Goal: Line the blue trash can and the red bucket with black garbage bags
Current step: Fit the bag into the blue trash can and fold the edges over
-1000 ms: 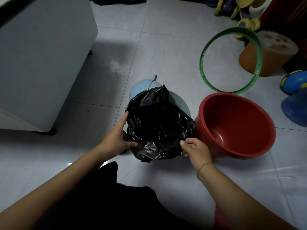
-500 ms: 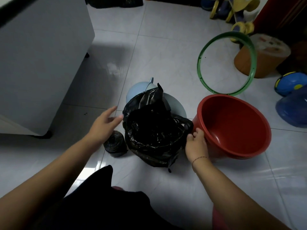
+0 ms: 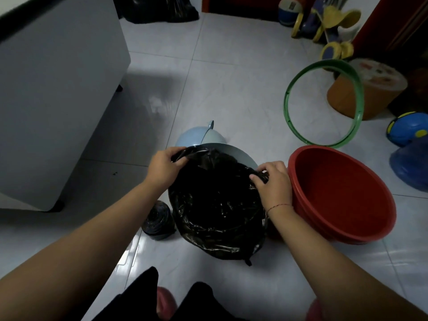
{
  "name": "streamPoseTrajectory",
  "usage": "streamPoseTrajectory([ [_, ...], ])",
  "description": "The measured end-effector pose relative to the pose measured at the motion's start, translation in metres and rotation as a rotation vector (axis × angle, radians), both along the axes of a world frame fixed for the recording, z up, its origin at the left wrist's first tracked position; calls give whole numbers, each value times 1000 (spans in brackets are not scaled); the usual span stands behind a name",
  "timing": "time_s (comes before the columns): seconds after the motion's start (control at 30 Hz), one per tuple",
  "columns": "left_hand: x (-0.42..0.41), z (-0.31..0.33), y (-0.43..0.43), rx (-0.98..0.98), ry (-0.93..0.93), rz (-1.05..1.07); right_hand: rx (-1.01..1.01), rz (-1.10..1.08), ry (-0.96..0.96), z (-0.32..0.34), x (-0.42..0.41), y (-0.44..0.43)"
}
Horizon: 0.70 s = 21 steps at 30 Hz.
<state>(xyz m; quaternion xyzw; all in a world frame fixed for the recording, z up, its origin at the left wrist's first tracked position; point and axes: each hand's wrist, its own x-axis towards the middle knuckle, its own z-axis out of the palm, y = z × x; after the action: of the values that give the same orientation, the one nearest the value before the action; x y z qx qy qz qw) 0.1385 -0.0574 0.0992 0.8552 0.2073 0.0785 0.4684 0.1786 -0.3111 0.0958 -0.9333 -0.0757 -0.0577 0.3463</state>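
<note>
A black garbage bag [image 3: 217,205] is draped over the blue trash can [image 3: 240,152], hiding all but the far rim. My left hand [image 3: 162,167] pinches the bag's edge at the can's far left rim. My right hand [image 3: 273,181] grips the bag's edge at the right rim, close to the red bucket [image 3: 342,195]. The red bucket stands bare on the floor to the right, with no bag in it. A roll of black bags [image 3: 158,220] lies on the floor left of the can.
The can's light blue lid [image 3: 196,137] lies just behind it. A white cabinet [image 3: 53,89] stands at the left. A green hoop [image 3: 324,103], an orange stool [image 3: 370,89], blue toys [image 3: 407,128] and a black bag [image 3: 162,8] lie farther off on the tiled floor.
My left hand moved from beside the can to its far left rim and took hold of the bag's edge. My right hand shifted up along the right rim. The bag now spreads wider over the can.
</note>
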Motion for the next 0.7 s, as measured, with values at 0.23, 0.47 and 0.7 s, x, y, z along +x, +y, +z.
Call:
streamPoseTrajectory([
  [0.23, 24, -10, 9, -432, -16, 234, 262, -122, 96, -5, 37, 4],
  [0.47, 38, -19, 14, -674, 89, 395, 575, -341, 311, -17, 55, 16],
  [0.7, 37, -7, 46, -794, 303, -171, 454, -227, 327, -17, 57, 15],
])
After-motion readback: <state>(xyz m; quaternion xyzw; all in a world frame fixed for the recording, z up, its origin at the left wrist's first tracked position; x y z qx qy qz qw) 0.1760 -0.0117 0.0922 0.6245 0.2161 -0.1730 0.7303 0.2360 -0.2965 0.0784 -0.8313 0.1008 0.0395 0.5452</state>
